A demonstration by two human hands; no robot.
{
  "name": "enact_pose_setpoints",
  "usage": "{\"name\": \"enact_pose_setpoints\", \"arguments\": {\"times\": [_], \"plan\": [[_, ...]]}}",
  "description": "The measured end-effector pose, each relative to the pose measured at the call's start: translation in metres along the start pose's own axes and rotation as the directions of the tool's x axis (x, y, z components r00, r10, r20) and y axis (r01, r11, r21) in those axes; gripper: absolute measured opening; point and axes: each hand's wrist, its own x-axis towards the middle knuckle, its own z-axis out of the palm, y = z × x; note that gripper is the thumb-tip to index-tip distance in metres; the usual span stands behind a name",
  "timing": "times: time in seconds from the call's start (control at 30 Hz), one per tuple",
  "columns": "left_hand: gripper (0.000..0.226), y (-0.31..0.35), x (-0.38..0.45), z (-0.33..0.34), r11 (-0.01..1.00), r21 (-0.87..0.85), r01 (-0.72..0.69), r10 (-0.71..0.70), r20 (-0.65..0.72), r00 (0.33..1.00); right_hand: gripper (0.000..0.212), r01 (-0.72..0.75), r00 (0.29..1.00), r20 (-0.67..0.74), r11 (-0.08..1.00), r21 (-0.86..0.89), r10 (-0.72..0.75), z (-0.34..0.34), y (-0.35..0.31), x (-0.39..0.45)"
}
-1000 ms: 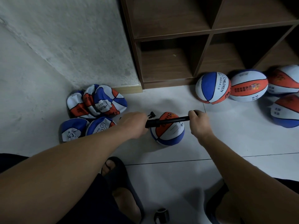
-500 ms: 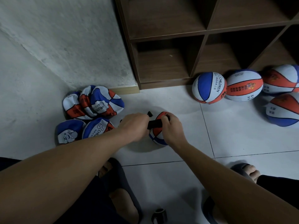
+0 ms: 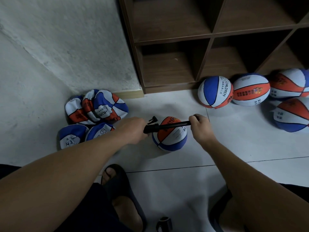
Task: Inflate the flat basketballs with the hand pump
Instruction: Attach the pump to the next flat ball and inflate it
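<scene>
The basketball (image 3: pixel 168 136) being filled lay on the white floor (image 3: pixel 234 144) straight in front of the person, beyond a foot in a dark sandal (image 3: pixel 117 180), and it looked round but not yet very firm. Across its top ran the hand pump (image 3: pixel 167 126), held nearly level. The left hand (image 3: pixel 133 129) had its grip clenched around the thick body of the pump, and the right hand (image 3: pixel 199 126) had its grip clenched on the handle, with the thin rod drawn far out between them. A short black hose (image 3: pixel 153 119) stuck out near the left hand; where it entered the ball I could not tell.

In my judgement the step in hand was pumping, at the end of a pull. The next move would ask the right hand to push the handle back toward the left hand, in line with the rod, while the left hand kept the body steady so that the needle did not bend or slip out.

Further left, a pile of flat balls (image 3: pixel 95 106) waited near the wall. Further right, several full balls (image 3: pixel 215 92) rested before the wooden shelf (image 3: pixel 173 39).
</scene>
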Motion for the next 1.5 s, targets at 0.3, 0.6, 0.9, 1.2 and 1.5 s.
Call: {"name": "enact_pose_setpoints", "arguments": {"times": [0.3,0.6,0.9,1.2,1.5], "plan": [[0.033,0.021,-0.003,-0.009,1.000,-0.011,0.025,-0.025,-0.069,0.997,0.029,0.057,0.998,-0.023,0.997,0.051,-0.056,0.037,-0.018,-0.023],[0.011,0.033,-0.004,-0.013,0.999,0.031,0.019,-0.016,-0.081,0.997,0.033,0.129,0.991,0.026,0.991,0.021,-0.129,0.073,-0.022,-0.037],[0.022,0.025,0.001,-0.007,1.000,-0.013,-0.006,0.007,0.052,0.999,0.033,0.117,0.974,0.197,0.993,-0.025,-0.110,0.054,-0.010,-0.025],[0.032,0.001,0.004,-0.002,0.999,0.049,0.020,-0.019,-0.018,1.000,0.036,-0.084,0.996,-0.002,0.992,0.097,0.085,0.010,0.005,0.005],[0.013,0.021,0.001,-0.008,0.997,0.071,0.003,0.001,-0.049,0.999,0.034,-0.025,0.997,0.071,0.995,0.096,0.019,0.057,-0.011,-0.027]]}}
